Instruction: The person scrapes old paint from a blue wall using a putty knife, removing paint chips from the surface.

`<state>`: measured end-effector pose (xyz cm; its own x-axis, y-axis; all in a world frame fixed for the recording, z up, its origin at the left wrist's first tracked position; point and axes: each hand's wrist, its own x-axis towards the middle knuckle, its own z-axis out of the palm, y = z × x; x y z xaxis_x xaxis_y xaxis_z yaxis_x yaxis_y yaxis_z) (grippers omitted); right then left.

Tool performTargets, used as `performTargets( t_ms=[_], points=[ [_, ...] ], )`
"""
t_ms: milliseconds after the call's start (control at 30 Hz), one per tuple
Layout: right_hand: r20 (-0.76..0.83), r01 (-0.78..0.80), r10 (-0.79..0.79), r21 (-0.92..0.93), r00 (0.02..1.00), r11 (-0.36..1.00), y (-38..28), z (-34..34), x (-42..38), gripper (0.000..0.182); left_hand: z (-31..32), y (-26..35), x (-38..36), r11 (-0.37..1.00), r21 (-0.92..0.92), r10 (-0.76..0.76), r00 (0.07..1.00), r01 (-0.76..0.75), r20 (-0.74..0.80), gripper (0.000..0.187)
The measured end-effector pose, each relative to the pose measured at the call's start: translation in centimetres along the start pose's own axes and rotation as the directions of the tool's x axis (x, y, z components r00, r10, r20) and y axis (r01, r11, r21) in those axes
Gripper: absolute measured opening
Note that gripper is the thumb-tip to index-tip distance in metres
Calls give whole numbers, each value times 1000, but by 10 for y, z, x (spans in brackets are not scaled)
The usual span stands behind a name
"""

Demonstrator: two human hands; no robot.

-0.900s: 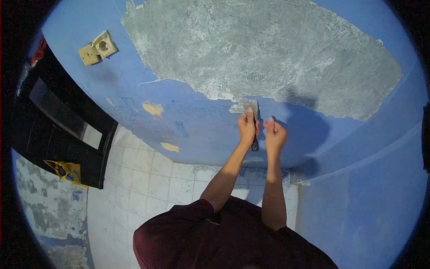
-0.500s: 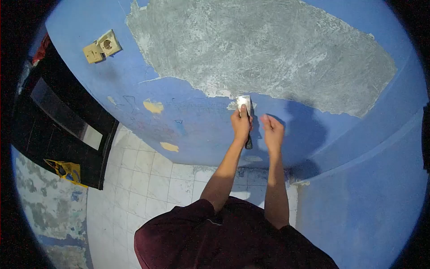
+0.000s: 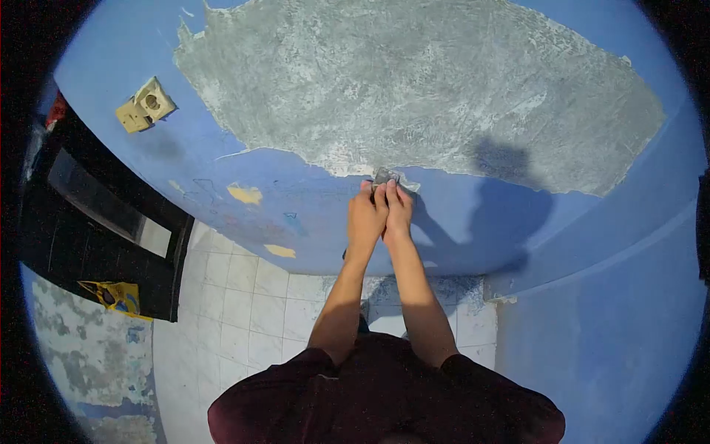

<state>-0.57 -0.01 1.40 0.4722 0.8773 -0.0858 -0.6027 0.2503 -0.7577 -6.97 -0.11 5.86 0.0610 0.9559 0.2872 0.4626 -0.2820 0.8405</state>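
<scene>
Far left we pass the black-framed doorway (image 3: 96, 222) and the yellowed plastic wall socket plate (image 3: 146, 105), then the blue-painted wall (image 3: 296, 214) with its big patch of bare grey plaster (image 3: 414, 81). Now to the action: our left hand (image 3: 364, 220) is clenched around the handle of the flat metal paint scraper (image 3: 384, 177), whose blade sits right at the ragged paint edge under the grey patch. Our right hand (image 3: 399, 211) is pressed tight beside the left, fingers curled over the tool just behind the blade. We judge the scraper light and stiff, best held low on the handle with the other hand bearing down near the blade. A moment ago the right hand hung apart, fisted on nothing, and the blade showed more fully; now both hands are together and cover most of it.
</scene>
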Motion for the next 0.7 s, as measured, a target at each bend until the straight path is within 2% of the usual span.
performTargets(
  t_ms=[33,67,100,133,200,267,333,400,433,467,533,600,667,700],
  points=[
    [-11,30,-29,49,1000,998,8,-4,11,30,5,-3,3,1000,5,4,1000,-4,5,32],
    [-13,33,-32,58,999,998,5,-6,14,30,12,-7,3,998,-66,9,1000,-11,-20,31],
    [8,87,-87,-99,996,991,-1,-11,16,30,19,-10,5,990,-142,16,999,-23,-49,31],
    [37,142,-137,-257,990,956,-5,-16,18,31,24,-11,5,989,-143,22,998,-30,-51,31],
    [59,127,-117,-214,991,969,-2,-15,22,32,27,-13,6,984,-172,41,996,-54,-79,31],
    [-14,128,-133,-210,991,969,11,-9,22,31,18,-19,13,988,-132,70,996,-78,-60,31],
    [-20,146,-152,-183,988,972,15,-2,19,30,-4,3,15,1000,-8,9,999,-8,34,32],
    [-116,123,-140,-138,983,983,20,-3,22,30,11,-16,17,997,43,65,998,-65,13,33],
    [-22,120,-127,-188,992,975,-6,0,11,30,20,-14,15,997,-6,80,996,-80,-44,33],
    [-23,116,-122,-187,992,975,-11,-2,11,30,24,-15,12,995,-51,86,991,-91,-102,33],
    [21,44,-41,-127,999,991,-17,3,9,32,14,-11,12,994,-48,93,993,-97,-71,33],
    [6,45,-45,-131,999,990,-13,14,4,32,0,-1,15,993,-50,105,994,-107,-33,33],
    [-131,74,-76,-24,988,997,2,26,9,31,-24,14,27,970,237,31,992,-59,119,34],
    [-94,80,-81,-16,992,997,5,24,10,30,-27,19,28,951,300,34,990,-75,140,33]
  ],
)
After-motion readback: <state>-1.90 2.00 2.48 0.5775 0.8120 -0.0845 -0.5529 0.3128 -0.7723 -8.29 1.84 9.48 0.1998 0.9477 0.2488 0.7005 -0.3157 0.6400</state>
